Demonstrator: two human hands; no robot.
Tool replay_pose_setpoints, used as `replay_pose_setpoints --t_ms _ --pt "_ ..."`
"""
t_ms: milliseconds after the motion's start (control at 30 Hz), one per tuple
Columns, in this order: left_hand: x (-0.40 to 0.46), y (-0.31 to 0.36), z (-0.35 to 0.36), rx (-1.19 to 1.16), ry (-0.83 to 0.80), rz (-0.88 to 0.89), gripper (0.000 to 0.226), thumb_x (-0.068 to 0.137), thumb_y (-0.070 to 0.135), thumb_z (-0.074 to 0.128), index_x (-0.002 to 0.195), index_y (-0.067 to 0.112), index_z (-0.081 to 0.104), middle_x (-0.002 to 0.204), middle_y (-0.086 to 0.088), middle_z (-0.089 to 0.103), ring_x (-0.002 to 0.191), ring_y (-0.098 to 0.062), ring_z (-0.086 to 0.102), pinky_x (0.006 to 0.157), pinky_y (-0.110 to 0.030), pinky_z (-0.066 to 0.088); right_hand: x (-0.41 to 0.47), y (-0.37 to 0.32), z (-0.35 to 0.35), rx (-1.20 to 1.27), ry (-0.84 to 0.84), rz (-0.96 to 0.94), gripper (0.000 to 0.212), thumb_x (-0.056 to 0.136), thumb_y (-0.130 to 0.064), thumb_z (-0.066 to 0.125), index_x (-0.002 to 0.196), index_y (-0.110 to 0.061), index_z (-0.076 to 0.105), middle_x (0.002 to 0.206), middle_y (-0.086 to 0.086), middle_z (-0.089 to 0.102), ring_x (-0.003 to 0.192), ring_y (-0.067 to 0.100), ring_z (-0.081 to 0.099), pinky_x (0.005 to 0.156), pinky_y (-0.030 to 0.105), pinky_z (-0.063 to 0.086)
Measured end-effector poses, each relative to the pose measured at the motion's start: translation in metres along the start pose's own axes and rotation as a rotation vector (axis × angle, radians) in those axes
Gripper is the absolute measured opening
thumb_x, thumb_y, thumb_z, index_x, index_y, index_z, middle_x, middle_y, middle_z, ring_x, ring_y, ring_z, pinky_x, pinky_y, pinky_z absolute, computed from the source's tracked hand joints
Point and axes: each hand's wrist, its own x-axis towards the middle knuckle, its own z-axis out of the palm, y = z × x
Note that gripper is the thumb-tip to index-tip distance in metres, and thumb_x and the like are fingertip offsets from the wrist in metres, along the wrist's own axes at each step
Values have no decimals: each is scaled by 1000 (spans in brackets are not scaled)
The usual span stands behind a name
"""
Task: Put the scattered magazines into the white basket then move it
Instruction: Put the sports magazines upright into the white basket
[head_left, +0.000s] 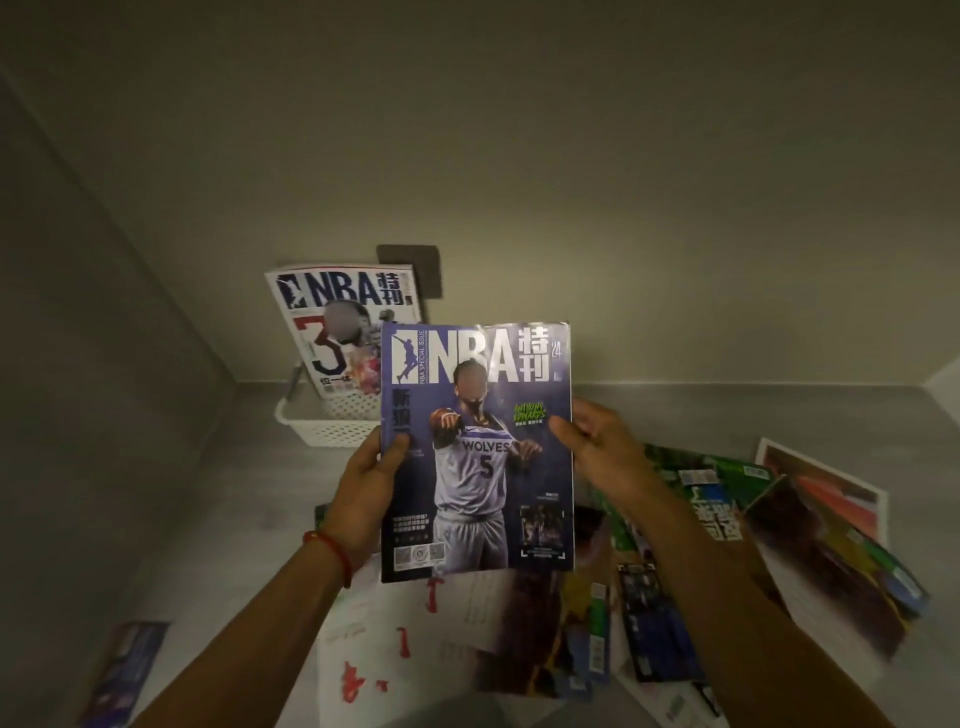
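Left hand (366, 486) and right hand (597, 447): each grips a side edge of the purple glossy NBA magazine (475, 449), thumbs on its cover, held upright above the grey counter (218, 519). Behind: white perforated plastic basket (324, 428) holding a white-covered NBA magazine (337, 322). Below, right: scattered magazines (701, 519).

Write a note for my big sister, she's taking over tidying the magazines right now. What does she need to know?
Left hand and right hand both grip the purple magazine, held upright, thumbs on its cover.
The white basket sits by the back left corner with one white-cover magazine standing in it.
Done: that one is in.
Left: drop in the purple one, then the scattered magazines on the surface, then move the basket.
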Motion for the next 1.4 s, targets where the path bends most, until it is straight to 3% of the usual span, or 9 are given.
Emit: replay_pose_setpoints --t_ms 200,300,367,433,567,933,1100,1233,1400 --pt "35 26 -68 -53 98 35 26 95 34 58 119 31 66 114 -5 74 103 -31 71 92 -50 56 54 -19 106 -59 98 3 22 104 -34 40 124 -27 46 119 -2 61 107 13 60 86 29 48" --pt "53 36 -106 -62 59 53 27 96 41 53 120 35 64 118 -3 72 103 -28 71 88 -47 57 71 -34 139 -76 68 -72 29 105 -27 42 133 -22 46 121 -4 58 114 15 57 84 17 43" --pt "69 48 -126 -13 79 133 27 99 39 48 120 34 64 118 1 72 105 -24 70 88 -43 56 84 -51 153 -108 66 -145 31 103 -22 47 134 -16 49 122 -2 62 110 15 62 89 23 50" --pt "88 65 -141 112 130 253 23 99 34 47 111 29 66 109 5 73 99 -18 69 85 -38 55 100 -69 161 -205 102 -209 30 100 -23 55 127 -12 57 118 5 69 101 18 69 85 32 58" --pt "133 100 -164 348 245 405 26 88 30 54 72 11 61 68 -2 62 63 -11 54 65 -33 46 138 -92 166 -443 233 -253 28 91 -32 68 110 -11 71 106 4 76 82 10 69 64 10 50" --pt "203 80 -178 308 222 142 22 91 23 64 89 3 74 93 -20 75 91 -38 71 89 -55 56 189 -51 175 -532 193 -134 25 90 -29 69 105 -9 74 107 6 76 86 15 70 65 12 48" --pt "200 66 -167 334 178 119 24 96 21 60 97 1 73 92 -17 73 80 -22 63 60 -22 52 201 -22 182 -524 228 -51 27 95 -29 63 106 -8 73 109 9 75 93 26 71 83 31 53" --pt "204 64 -153 278 113 143 31 92 -5 55 122 -3 64 114 -11 67 89 -14 63 61 -4 49 209 -9 188 -497 277 19 22 99 -22 56 96 -5 68 107 13 73 90 27 69 78 30 51" --pt "202 60 -144 70 42 75 47 92 -18 42 137 -5 45 130 -17 56 110 -25 58 74 -18 55 206 -10 187 -495 222 63 25 100 -18 50 119 -8 62 125 12 65 111 27 63 81 22 46"
